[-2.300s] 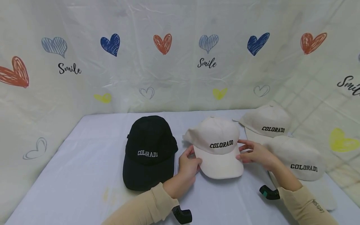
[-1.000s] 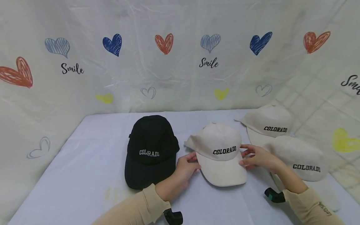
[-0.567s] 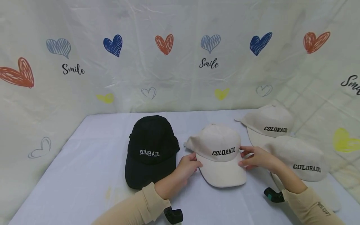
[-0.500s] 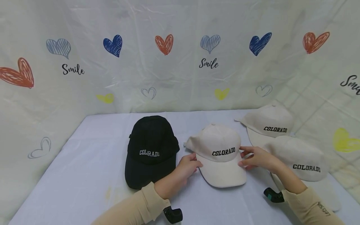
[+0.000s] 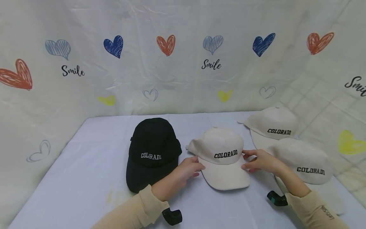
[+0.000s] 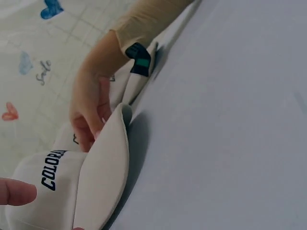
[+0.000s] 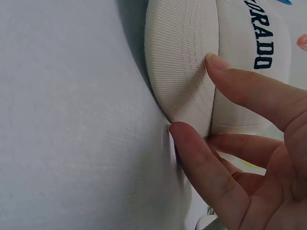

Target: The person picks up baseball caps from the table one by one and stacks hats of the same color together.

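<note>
A cream baseball cap [image 5: 226, 156] with dark COLORADO lettering lies in the middle of the table, its brim towards me. My left hand [image 5: 183, 171] holds the left side of that brim between thumb and curled fingers. On the other side, my right hand [image 5: 264, 162] pinches the brim's right corner. In the right wrist view one fingertip [image 7: 216, 61] lies on the brim [image 7: 180, 57] and another digit meets its edge. The left wrist view shows the brim [image 6: 103, 167] tilted off the cloth, and only two of my left fingertips.
A black COLORADO cap [image 5: 152, 152] lies close to my left forearm. Two more cream caps, one further back [image 5: 274, 124] and one nearer [image 5: 303, 159], overlap at the right, partly behind my right arm. A white curtain with hearts [image 5: 183, 79] hangs behind the table.
The middle cream cap has come slightly nearer to me, with both hands at its brim. Over the last half second it barely moves; my left wrist drops a little to the left.
</note>
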Available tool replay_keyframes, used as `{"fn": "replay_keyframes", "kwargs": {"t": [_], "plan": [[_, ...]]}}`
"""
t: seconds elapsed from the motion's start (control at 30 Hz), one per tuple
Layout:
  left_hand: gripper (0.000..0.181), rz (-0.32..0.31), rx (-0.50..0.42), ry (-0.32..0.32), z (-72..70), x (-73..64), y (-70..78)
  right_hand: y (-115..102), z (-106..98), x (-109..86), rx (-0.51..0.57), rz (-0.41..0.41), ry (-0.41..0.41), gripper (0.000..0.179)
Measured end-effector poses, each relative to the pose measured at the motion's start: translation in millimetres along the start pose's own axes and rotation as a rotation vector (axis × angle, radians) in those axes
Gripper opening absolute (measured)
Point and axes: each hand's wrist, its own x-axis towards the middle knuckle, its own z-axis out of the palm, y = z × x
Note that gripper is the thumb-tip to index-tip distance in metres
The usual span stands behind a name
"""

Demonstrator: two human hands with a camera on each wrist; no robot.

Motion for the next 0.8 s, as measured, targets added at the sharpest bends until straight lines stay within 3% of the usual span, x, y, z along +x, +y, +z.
{"fn": "replay_keyframes", "kwargs": {"t": [0.37,0.6,0.8], "plan": [[0.064,-0.011,-0.138,-0.091,-11.4,-4.2,1.9,-6.5,-1.9,-2.6,-0.059,-0.026,-0.005,0.079],[0.062,-0.028,-0.161,-0.119,-16.2,-8.0,3.9,-7.4,-4.9,-5.0,-0.037,-0.055,0.002,0.069],[0.059,0.015,-0.151,-0.137,-16.3,-9.3,3.8,-10.7,-10.3,-9.5,-0.043,-0.075,0.031,0.062]]}}
